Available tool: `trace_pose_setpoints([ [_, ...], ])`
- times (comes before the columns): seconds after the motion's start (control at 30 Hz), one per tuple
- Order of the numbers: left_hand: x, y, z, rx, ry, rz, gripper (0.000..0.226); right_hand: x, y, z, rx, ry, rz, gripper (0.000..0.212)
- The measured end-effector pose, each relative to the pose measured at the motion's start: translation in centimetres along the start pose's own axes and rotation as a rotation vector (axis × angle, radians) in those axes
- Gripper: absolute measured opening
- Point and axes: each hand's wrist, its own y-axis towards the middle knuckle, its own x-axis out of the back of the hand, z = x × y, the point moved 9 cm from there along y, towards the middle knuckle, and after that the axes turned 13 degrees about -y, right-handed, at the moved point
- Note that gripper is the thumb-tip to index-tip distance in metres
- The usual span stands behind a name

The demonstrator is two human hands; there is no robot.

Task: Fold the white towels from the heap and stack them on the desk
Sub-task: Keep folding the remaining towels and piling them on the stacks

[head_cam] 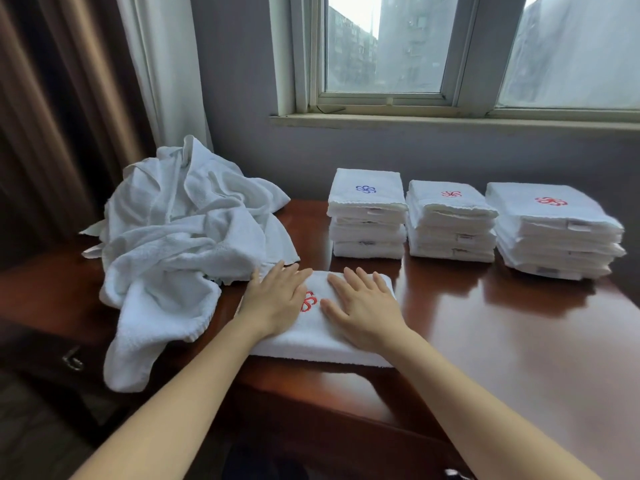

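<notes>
- Flat and holding nothing, the left hand [273, 299] and the right hand [360, 306] press palms-down, fingers straight and spread, on a folded towel [311, 339] at lower centre of the frame.
- That towel is a thick white rectangle of looped terry, lying near the front edge of the desk [485, 323]. A red stitched flower mark [308, 301] shows between the two hands.
- Step in hand, as I judge it: smoothing the finished fold before it goes to a stack.
- The next move likely calls for slipping fingers under both ends, lifting the bundle without letting the layers slide open, and setting it square on a stack. The red mark suggests one of the red-marked ones.
- Just beside the left fingertips, the heap [180, 237] sprawls at centre left, soft and crumpled, with one end drooping over the desk edge.
- Along the wall at centre right stand a blue-marked stack [367, 216] and two red-marked stacks [450, 223] [554, 233], crisp-edged, with small labels showing at the folds.
- The desk is glossy reddish-brown wood that mirrors the stacks.
</notes>
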Motion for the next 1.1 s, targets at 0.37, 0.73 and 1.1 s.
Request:
trace_pose_setpoints([
  [0.37, -0.2, -0.2, 0.0, 0.050, 0.034, -0.026, 0.052, 0.8, -5.4, 1.6, 0.302, -0.039, -0.031, 0.067],
  [0.73, -0.1, -2.0, -2.2, 0.226, 0.154, 0.041, 0.057, 4.4, -9.0, -2.3, 0.274, 0.156, -0.309, 0.030],
  [1.1, 0.0, -5.3, -6.1, 0.196, -0.226, 0.342, 0.053, 2.7, -10.6, -11.9, -0.293, 0.226, -0.040, 0.043],
])
